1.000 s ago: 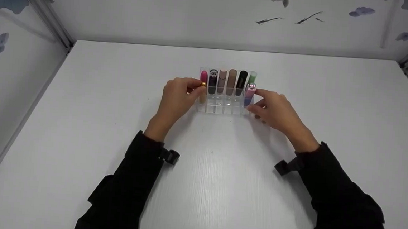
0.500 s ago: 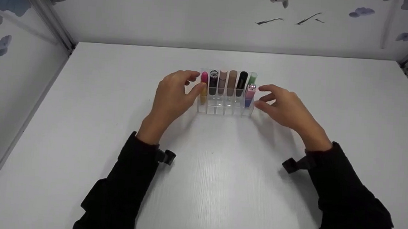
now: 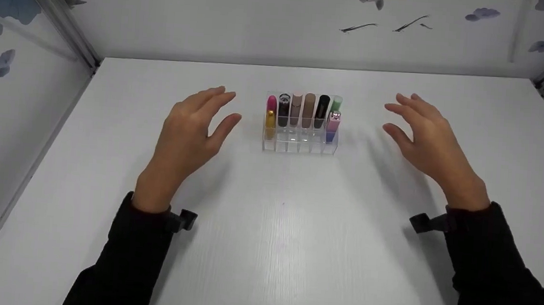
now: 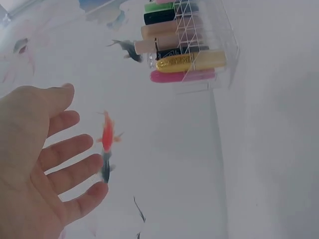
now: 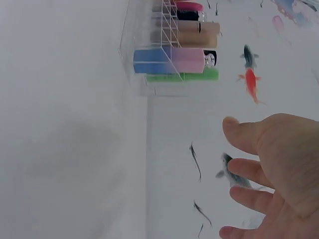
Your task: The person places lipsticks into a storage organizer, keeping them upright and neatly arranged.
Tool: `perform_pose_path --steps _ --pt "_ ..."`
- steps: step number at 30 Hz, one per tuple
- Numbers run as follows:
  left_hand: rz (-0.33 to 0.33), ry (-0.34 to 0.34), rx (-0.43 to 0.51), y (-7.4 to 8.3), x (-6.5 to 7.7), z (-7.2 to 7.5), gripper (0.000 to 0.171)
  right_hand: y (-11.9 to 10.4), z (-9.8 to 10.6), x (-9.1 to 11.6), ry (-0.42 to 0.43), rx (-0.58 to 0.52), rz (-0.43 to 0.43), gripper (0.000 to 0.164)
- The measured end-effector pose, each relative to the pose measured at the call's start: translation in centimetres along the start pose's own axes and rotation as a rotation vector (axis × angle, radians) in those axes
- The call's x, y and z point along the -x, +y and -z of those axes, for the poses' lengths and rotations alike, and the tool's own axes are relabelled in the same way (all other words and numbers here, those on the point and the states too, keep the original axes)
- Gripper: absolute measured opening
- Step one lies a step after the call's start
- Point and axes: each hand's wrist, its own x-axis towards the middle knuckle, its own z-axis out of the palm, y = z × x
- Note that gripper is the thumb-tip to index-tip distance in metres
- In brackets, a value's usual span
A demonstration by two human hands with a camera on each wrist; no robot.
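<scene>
A clear plastic lipstick organizer (image 3: 305, 147) stands on the white table. Its back row holds several upright tubes, among them a pink tube (image 3: 272, 103), a brown tube (image 3: 309, 109), a black tube (image 3: 322, 109) and a green tube (image 3: 336, 103). In the front row a gold tube (image 3: 270, 122) fills the left end slot, and a pink-and-blue tube (image 3: 332, 125) the right end slot. My left hand (image 3: 190, 130) hovers to the left of the organizer, fingers apart and holding nothing. Off to its right is my right hand (image 3: 430, 142), likewise with nothing in it.
White panels (image 3: 285, 34) printed with fish and leaves rise behind the table and at its left side. Each wrist wears a dark strap with a small camera, such as the left wrist camera (image 3: 187, 220).
The left hand has let go of the gold tube and moved left. The right hand has left the pink-and-blue tube and moved right. The organizer stays in place.
</scene>
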Motion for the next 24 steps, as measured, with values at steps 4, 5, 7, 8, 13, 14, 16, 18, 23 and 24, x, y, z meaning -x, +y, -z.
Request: perform_pose_path --steps 4,5,7,8,13,14,16,18,23,24 --pt "-0.01 0.091 -0.072 -1.1 0.5 0.5 0.042 1.5 0.6 0.6 0.055 -0.074 -0.032 0.04" --pt "-0.004 0.108 -0.089 -1.3 0.6 0.6 0.041 1.8 0.7 0.7 0.033 -0.102 -0.074 0.042" --pt "0.018 0.122 -0.11 -1.9 0.8 0.5 0.041 2.4 0.9 0.9 -0.031 -0.151 -0.169 0.047" --pt "0.032 0.12 -0.115 -2.1 0.9 0.4 0.041 2.6 1.0 1.0 -0.073 -0.168 -0.218 0.05" --pt "0.125 -0.03 -0.123 -2.8 1.4 0.1 0.058 3.1 1.4 1.6 -0.297 -0.125 -0.33 0.063" --pt "0.15 -0.083 -0.129 -2.9 1.4 0.1 0.063 3.1 1.5 1.7 -0.334 -0.102 -0.335 0.064" --pt "0.204 -0.193 -0.145 -3.2 1.6 0.1 0.071 3.0 1.5 1.8 -0.386 -0.046 -0.337 0.065" --pt "0.248 -0.284 -0.168 -3.4 1.7 -0.1 0.075 2.8 1.5 1.8 -0.423 0.005 -0.332 0.067" --pt "0.321 -0.406 -0.215 -4.1 2.2 -0.4 0.079 2.2 1.5 1.9 -0.479 0.082 -0.324 0.069" --pt "0.33 -0.42 -0.218 -4.2 2.3 -0.5 0.079 2.1 1.5 1.9 -0.484 0.087 -0.323 0.069"
